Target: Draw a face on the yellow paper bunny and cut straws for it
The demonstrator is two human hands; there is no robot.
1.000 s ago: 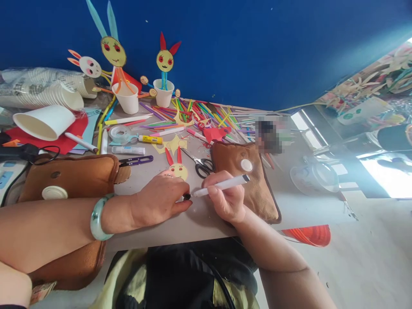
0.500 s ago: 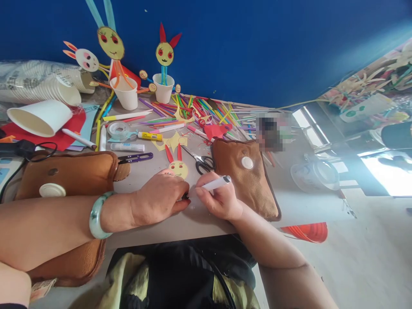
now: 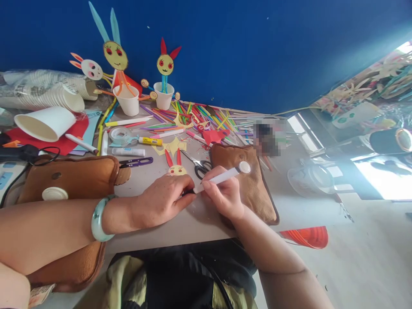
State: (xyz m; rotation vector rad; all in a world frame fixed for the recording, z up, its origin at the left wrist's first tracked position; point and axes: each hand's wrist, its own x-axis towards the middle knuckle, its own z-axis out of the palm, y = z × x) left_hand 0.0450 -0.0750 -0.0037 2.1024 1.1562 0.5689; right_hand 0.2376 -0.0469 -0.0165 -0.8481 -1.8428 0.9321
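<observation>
Between the fingers of my right hand [image 3: 227, 197] is a white marker [image 3: 222, 177], slanting down to the left. My left hand [image 3: 162, 197] is closed on a black marker cap [image 3: 188, 192], mostly hidden by the fingers. The marker's front end meets the cap; whether it is fully inside I cannot tell. Just beyond my left hand lies a yellow paper rabbit face [image 3: 177, 170] with red ears, its lower part covered by the hand. Black-handled scissors [image 3: 202, 169] rest on the table past my right hand.
Brown plush pouches lie at left [image 3: 86, 174] and right [image 3: 257, 189]. Behind are a glue stick [image 3: 150, 141], a tape roll [image 3: 119, 135], purple snips [image 3: 137, 162] and many coloured pipe cleaners [image 3: 209, 113]. Rabbit figures stand in paper cups [image 3: 163, 98] by the blue wall.
My hands have come together, bringing the marker's front end to the cap. The left hand now covers more of the rabbit face. The view has tilted up slightly.
</observation>
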